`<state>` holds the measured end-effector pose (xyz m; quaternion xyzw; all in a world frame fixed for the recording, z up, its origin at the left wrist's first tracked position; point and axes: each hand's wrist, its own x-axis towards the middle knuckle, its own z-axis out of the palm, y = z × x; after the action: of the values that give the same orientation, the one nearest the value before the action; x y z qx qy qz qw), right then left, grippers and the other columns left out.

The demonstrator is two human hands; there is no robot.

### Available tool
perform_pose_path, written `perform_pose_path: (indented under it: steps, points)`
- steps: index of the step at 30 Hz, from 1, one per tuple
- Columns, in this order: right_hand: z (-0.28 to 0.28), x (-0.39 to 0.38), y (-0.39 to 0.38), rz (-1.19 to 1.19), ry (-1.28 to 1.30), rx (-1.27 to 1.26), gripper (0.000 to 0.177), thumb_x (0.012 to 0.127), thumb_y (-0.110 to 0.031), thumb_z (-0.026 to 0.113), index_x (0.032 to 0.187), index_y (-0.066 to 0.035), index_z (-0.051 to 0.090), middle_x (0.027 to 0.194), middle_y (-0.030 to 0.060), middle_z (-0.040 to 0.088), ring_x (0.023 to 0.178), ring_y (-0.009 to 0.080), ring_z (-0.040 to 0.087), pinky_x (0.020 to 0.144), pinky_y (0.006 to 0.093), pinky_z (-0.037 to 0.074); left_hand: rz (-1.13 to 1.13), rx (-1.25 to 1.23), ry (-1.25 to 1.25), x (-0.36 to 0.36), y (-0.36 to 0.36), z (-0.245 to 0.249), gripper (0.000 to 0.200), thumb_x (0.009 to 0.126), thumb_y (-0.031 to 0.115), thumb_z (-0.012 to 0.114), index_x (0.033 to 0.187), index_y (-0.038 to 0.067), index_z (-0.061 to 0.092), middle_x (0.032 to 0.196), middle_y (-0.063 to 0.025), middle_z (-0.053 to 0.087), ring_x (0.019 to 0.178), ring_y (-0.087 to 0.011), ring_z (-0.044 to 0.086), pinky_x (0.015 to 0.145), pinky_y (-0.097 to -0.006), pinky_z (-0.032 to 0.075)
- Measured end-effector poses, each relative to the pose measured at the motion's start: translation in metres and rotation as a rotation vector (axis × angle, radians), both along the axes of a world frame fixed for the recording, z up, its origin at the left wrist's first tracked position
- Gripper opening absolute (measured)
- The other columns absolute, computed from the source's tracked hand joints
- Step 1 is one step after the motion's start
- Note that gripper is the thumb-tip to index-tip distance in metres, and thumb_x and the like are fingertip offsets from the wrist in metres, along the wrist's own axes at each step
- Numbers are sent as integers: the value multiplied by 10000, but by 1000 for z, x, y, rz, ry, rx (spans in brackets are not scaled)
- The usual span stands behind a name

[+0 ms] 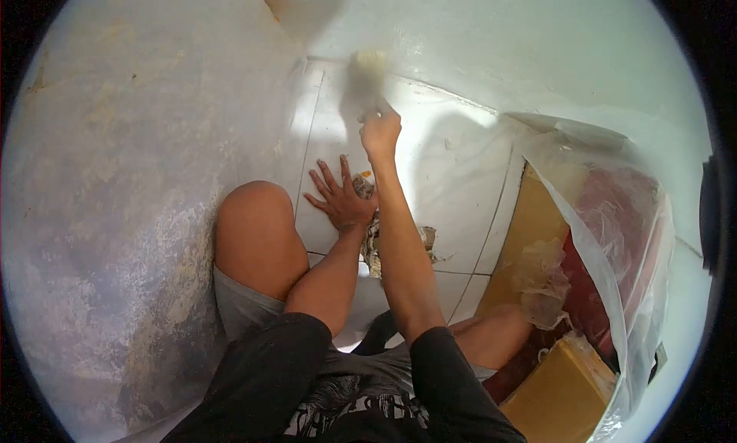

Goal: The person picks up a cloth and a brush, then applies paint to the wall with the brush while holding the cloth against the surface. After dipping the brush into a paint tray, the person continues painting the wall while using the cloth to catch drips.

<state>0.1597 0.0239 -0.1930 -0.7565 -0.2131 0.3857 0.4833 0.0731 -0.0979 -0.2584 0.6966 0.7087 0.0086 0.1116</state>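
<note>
White floor tiles (453, 190) fill the centre beneath a crouching person. At 4 o'clock, a plastic sheet (622, 236) covers cardboard boxes (564, 389). The left hand (343, 203) lies flat just past the knee (253, 220), fingers spread apart, its heel on crumpled paper (424, 236). At 12 o'clock from it, the right hand (380, 130) is clamped on a blurred brush (367, 71), whose bristles meet the base of the white wall (499, 36).

Glossy tiles (453, 174), crumpled paper (374, 245), bristle brush (368, 68)
</note>
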Motion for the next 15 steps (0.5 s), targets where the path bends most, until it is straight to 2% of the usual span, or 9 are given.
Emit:
perform_pose_path:
  steps: [4, 6, 7, 9, 11, 12, 14, 15]
  points:
    - [-20, -2, -2, -46, 68, -39, 265, 846, -68, 467, 1040, 52, 602, 775, 123, 628, 616, 132, 571, 593, 276, 457, -2, 0, 20, -2, -1, 7, 887, 687, 626, 552, 1421, 248, 227, 1484, -175, 60, 1363, -386, -5, 996, -675, 18]
    - [-13, 6, 2, -44, 150, -150, 233, 829, -62, 467, 979, 49, 606, 713, 99, 599, 563, 117, 531, 553, 273, 443, 23, -57, -78, 1, 3, 15, 881, 687, 621, 553, 1418, 247, 234, 1484, -176, 61, 1363, -387, 6, 997, -673, 20]
    - [10, 8, 7, -47, 138, -142, 233, 829, -62, 467, 979, 49, 606, 713, 99, 599, 563, 117, 531, 553, 273, 443, 21, -50, -90, 3, 6, 16, 881, 687, 621, 553, 1418, 247, 234, 1484, -176, 61, 1363, -387, 6, 997, -673, 20]
    - [61, 6, 7, -154, 341, 62, 209, 834, -68, 478, 965, 45, 594, 643, 50, 536, 519, 85, 460, 499, 251, 404, 19, -21, -107, 1, 2, 17, 878, 683, 613, 561, 1414, 244, 244, 1482, -177, 68, 1363, -387, 18, 999, -672, 28]
    - [113, -3, 1, -141, 263, 179, 222, 842, -83, 479, 995, 38, 583, 612, 23, 485, 500, 60, 392, 466, 219, 350, 14, -7, -67, 0, 2, 8, 878, 681, 606, 567, 1414, 243, 247, 1481, -179, 78, 1362, -389, 26, 999, -674, 33]
    - [136, -9, -5, -116, 195, 242, 248, 842, -65, 472, 1040, 48, 569, 643, 31, 504, 482, 59, 381, 434, 207, 331, 6, 14, -28, 0, 1, 3, 879, 678, 600, 574, 1413, 243, 250, 1479, -182, 89, 1362, -390, 34, 998, -675, 38]
    - [156, -19, -12, -86, 128, 307, 279, 842, -47, 465, 1084, 58, 556, 675, 38, 522, 463, 57, 370, 403, 195, 311, 7, 12, -44, -1, -1, 0, 880, 676, 599, 577, 1412, 243, 252, 1478, -182, 94, 1361, -391, 37, 997, -677, 41]
    - [159, -23, -13, -140, 72, 441, 270, 863, -79, 479, 1081, 58, 560, 666, 31, 520, 456, 47, 355, 399, 190, 299, 4, 14, -59, -1, 0, 1, 882, 674, 599, 580, 1412, 243, 253, 1478, -183, 99, 1361, -392, 40, 995, -680, 44]
